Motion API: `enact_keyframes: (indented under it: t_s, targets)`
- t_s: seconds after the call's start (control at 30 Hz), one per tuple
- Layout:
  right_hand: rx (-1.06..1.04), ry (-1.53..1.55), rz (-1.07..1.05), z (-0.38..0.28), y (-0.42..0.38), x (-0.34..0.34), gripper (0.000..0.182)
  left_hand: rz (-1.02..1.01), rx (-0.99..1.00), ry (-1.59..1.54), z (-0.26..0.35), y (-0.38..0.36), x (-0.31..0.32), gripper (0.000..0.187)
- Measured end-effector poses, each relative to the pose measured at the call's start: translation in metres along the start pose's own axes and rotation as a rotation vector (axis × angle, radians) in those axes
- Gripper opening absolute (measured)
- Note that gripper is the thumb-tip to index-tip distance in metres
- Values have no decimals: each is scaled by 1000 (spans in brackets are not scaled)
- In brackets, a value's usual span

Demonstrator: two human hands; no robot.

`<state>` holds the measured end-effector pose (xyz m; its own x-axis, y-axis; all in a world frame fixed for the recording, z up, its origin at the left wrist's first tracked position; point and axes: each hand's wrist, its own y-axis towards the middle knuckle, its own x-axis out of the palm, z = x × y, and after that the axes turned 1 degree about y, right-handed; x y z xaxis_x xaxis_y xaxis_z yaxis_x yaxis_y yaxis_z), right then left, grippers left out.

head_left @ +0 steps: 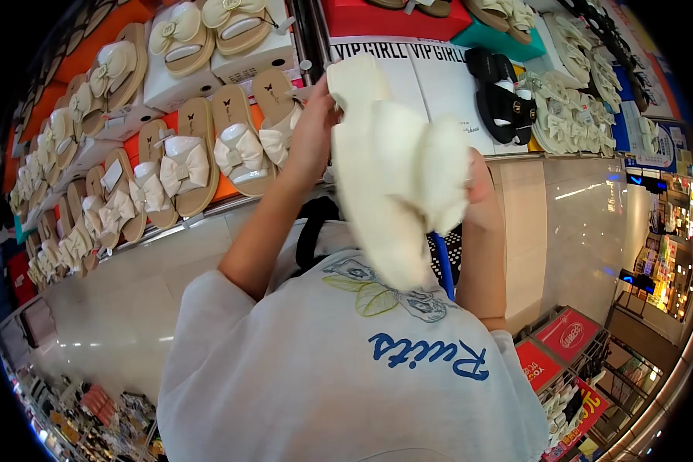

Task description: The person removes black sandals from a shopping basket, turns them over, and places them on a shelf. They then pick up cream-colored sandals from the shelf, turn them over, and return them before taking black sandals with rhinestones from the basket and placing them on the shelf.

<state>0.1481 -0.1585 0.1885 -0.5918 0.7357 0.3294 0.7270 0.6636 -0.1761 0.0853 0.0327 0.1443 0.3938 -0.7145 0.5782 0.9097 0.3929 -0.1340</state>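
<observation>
A cream slide sandal (369, 177) with a wide strap and a big bow is held up in front of my chest, blurred by motion. My left hand (316, 127) is closed on its edge near the upper end, some fingers hidden behind it. At the bow's side, my right hand (483, 192) grips the sandal; it is smeared and most of its fingers are out of sight. The lower end of the sandal overlaps my printed white shirt (346, 377).
Several beige bow slides (189, 165) stand in rows on the left rack. White shoeboxes (439, 85) lie ahead, with black sandals (504, 96) on them. Pale sandals (566, 115) sit further right. A bin with red signs (570, 335) stands at lower right on the tiled floor (585, 223).
</observation>
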Motion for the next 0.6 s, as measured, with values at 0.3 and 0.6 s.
enact_keyframes:
  t_s: [0.3, 0.6]
  targets:
    - [-446, -1266, -256, -29, 0, 29, 51, -298, -464, -763, -35, -6, -8, 52]
    - [-756, -1538, -401, 6, -9, 20, 52, -368, -382, -853, -48, -11, -17, 65]
